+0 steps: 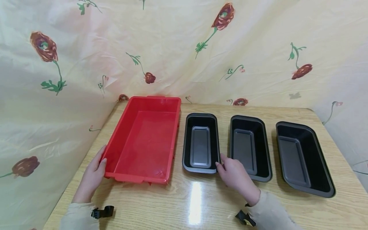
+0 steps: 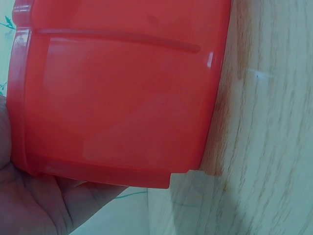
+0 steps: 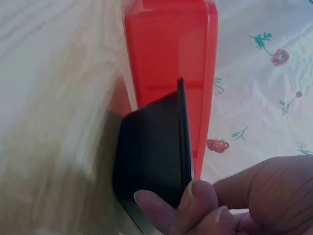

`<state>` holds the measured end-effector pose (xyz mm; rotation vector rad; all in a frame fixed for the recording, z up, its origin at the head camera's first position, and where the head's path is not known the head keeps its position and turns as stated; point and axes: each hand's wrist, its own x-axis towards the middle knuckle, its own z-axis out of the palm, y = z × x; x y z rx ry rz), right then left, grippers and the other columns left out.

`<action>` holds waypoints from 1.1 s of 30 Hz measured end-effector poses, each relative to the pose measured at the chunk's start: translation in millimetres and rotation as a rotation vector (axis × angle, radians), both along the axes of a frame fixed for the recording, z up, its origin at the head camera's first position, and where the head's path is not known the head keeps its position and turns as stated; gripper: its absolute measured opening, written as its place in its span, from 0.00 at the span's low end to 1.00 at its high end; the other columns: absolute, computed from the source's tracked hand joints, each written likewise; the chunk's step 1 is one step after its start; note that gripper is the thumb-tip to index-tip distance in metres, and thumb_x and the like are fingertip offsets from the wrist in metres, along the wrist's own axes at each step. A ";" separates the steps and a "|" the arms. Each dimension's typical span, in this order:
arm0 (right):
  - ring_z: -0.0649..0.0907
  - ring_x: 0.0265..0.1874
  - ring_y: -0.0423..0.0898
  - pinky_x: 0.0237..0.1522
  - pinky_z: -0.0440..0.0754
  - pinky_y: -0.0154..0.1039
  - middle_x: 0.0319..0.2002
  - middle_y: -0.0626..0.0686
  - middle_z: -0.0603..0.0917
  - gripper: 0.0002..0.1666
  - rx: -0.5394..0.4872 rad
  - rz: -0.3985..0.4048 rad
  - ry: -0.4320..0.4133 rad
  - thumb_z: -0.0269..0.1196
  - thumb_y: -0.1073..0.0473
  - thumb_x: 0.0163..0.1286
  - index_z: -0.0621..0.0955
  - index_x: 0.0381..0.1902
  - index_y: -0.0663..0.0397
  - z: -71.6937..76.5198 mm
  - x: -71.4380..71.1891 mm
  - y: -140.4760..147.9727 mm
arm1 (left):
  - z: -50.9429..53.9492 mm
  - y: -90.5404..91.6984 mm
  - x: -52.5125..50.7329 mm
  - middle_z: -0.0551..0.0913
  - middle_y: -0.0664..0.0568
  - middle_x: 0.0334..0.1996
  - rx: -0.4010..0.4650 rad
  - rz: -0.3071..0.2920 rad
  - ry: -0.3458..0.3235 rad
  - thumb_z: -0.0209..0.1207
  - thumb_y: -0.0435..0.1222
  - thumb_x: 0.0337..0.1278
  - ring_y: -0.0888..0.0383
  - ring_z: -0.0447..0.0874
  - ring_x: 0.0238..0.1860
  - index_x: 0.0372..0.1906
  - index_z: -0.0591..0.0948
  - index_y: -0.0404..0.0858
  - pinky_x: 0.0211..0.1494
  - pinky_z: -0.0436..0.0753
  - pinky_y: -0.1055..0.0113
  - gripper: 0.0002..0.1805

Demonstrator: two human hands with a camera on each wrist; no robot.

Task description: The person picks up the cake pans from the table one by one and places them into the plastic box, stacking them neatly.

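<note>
A deep red plastic tray (image 1: 149,143) lies at the left of the table. My left hand (image 1: 93,167) holds its near left corner; in the left wrist view, that hand (image 2: 34,205) wraps the corner of the tray (image 2: 117,107), part of its fingers hidden behind it. Just right of the tray is a small black loaf pan (image 1: 200,147). With thumb and fingers my right hand (image 1: 234,174) pinches the rim at the pan's near right corner. The right wrist view shows fingertips against the outer wall of the pan (image 3: 151,142). Both tray and pan look hollow, with nothing inside.
Two more black loaf pans stand to the right, a medium one (image 1: 244,147) and a larger one (image 1: 294,159). Behind the wooden table (image 1: 155,204) hangs a flower-patterned cloth (image 1: 172,38), which also runs along the left and right sides.
</note>
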<state>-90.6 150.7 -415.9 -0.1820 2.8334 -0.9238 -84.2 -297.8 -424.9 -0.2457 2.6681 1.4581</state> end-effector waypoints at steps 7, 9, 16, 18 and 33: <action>0.75 0.13 0.44 0.21 0.75 0.41 0.15 0.50 0.74 0.22 0.011 -0.029 0.057 0.54 0.63 0.73 0.70 0.58 0.76 -10.3 4.9 -7.8 | -1.8 -0.2 -0.3 0.54 0.35 0.73 0.015 0.003 -0.014 0.38 0.40 0.78 0.35 0.63 0.64 0.79 0.43 0.51 0.52 0.81 0.54 0.32; 0.75 0.11 0.43 0.20 0.75 0.40 0.13 0.50 0.74 0.28 -0.027 -0.045 0.029 0.52 0.63 0.74 0.64 0.65 0.78 -12.1 7.1 -9.7 | -2.0 0.1 -0.2 0.54 0.35 0.73 0.020 0.005 -0.019 0.38 0.40 0.78 0.35 0.62 0.64 0.79 0.43 0.51 0.53 0.80 0.51 0.32; 0.74 0.07 0.42 0.12 0.72 0.36 0.19 0.49 0.78 0.32 -0.182 -0.117 -0.043 0.47 0.65 0.76 0.53 0.72 0.75 -15.6 13.2 -15.2 | -1.1 0.4 -0.4 0.54 0.35 0.73 0.022 0.005 -0.011 0.38 0.41 0.78 0.35 0.62 0.64 0.79 0.43 0.50 0.54 0.79 0.50 0.32; 0.74 0.07 0.43 0.12 0.73 0.36 0.22 0.50 0.80 0.32 -0.229 -0.134 -0.037 0.47 0.67 0.76 0.53 0.72 0.74 -16.9 14.6 -16.2 | -0.8 0.2 -0.5 0.54 0.35 0.73 0.021 0.003 -0.005 0.38 0.40 0.78 0.34 0.62 0.64 0.79 0.44 0.49 0.54 0.79 0.52 0.32; 0.77 0.12 0.50 0.13 0.75 0.37 0.28 0.62 0.85 0.33 -0.633 -0.262 -0.158 0.41 0.70 0.74 0.50 0.74 0.72 -21.1 10.9 -16.4 | -0.9 -0.8 -0.2 0.54 0.34 0.73 -0.003 -0.007 0.030 0.37 0.40 0.78 0.35 0.62 0.64 0.79 0.45 0.47 0.56 0.76 0.49 0.31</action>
